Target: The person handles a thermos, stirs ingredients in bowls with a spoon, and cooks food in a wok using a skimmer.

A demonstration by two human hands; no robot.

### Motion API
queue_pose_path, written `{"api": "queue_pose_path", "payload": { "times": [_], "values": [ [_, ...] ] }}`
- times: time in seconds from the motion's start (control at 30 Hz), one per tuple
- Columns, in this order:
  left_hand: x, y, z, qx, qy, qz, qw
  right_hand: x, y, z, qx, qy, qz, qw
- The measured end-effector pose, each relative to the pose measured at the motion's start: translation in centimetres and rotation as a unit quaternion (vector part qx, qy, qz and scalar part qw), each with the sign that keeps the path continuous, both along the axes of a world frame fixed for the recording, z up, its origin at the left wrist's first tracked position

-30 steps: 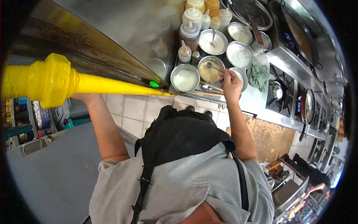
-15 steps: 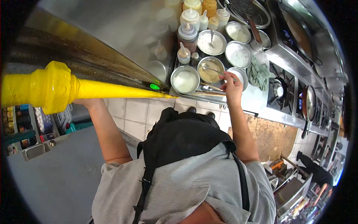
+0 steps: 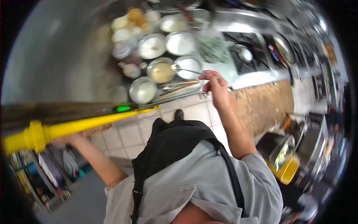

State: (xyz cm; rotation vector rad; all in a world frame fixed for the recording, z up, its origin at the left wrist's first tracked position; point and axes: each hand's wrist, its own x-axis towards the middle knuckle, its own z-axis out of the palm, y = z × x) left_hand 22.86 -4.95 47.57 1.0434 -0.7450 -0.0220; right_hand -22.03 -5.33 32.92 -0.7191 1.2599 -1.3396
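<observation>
My right hand [image 3: 217, 89] pinches the handle of a metal spoon [image 3: 191, 71]. The spoon's bowl end is over the rims between a metal bowl of tan powder [image 3: 162, 71] and a bowl of white powder [image 3: 187, 67]. Something pale seems to lie on the spoon, though it is blurred. Below my right hand, wooden chopsticks [image 3: 179, 90] rest along the counter's front edge. My left hand [image 3: 67, 139] is far to the left, mostly behind a yellow pipe [image 3: 74, 128], so its fingers are hidden.
More metal bowls, one with white contents [image 3: 143, 90], stand beside squeeze bottles [image 3: 122, 36]. A green cloth [image 3: 213, 49] lies right of them. Farther right is a stove [image 3: 248, 56] with a pan [image 3: 284, 48]. A steel panel [image 3: 63, 56] fills the left.
My right hand has lifted the spoon out of the tan powder and moved it rightward. The view has turned, so the bowls appear farther left. The left hand stays by the yellow pipe.
</observation>
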Motion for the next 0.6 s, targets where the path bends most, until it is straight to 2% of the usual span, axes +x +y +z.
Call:
{"api": "queue_pose_path", "payload": {
  "times": [0.03,0.1,0.2,0.23,0.27,0.3,0.4,0.43,0.47,0.5,0.53,0.57,0.6],
  "values": [
    [-1.5,-0.1,0.6,-0.007,-0.083,0.039,0.996,-1.2,1.2,0.2,0.000,-0.005,-0.013,1.000],
    [0.5,-0.5,0.1,-0.048,-0.069,-0.028,0.996,-3.9,3.9,0.5,-0.008,-0.002,-0.036,0.999],
    [7.2,-1.6,-2.3,-0.090,-0.285,0.120,0.947,-8.4,8.6,0.9,-0.017,-0.055,-0.092,0.994],
    [9.0,-1.7,-2.5,-0.081,-0.263,0.131,0.952,-10.1,10.6,1.0,-0.016,-0.053,-0.119,0.991],
    [5.4,-0.4,-1.7,0.049,-0.213,0.229,0.949,-11.8,12.5,1.0,-0.024,-0.056,-0.150,0.987],
    [8.4,-1.0,-2.4,0.073,-0.217,0.260,0.938,-13.4,14.5,1.2,-0.032,-0.058,-0.177,0.982],
    [9.6,-2.2,-2.8,0.060,-0.205,0.243,0.946,-18.7,21.5,2.1,-0.056,-0.014,-0.303,0.951],
    [8.8,-1.9,-2.4,0.108,-0.200,0.256,0.940,-20.7,24.1,2.1,-0.066,-0.004,-0.343,0.937],
    [8.0,-1.0,-1.7,0.156,-0.196,0.273,0.929,-22.8,26.8,2.1,-0.071,0.034,-0.391,0.917],
    [6.3,-0.4,-0.9,0.155,-0.202,0.274,0.927,-24.9,29.9,2.4,-0.075,0.070,-0.434,0.895],
    [3.6,0.0,-0.4,0.132,-0.178,0.231,0.948,-27.4,33.1,2.6,-0.059,0.077,-0.488,0.867],
    [2.1,0.5,0.0,0.108,-0.152,0.187,0.964,-30.1,36.8,2.1,-0.104,0.063,-0.520,0.846],
    [3.1,0.0,-0.4,0.157,-0.162,0.263,0.938,-33.6,40.5,0.9,-0.113,0.002,-0.594,0.796]
  ]
}}
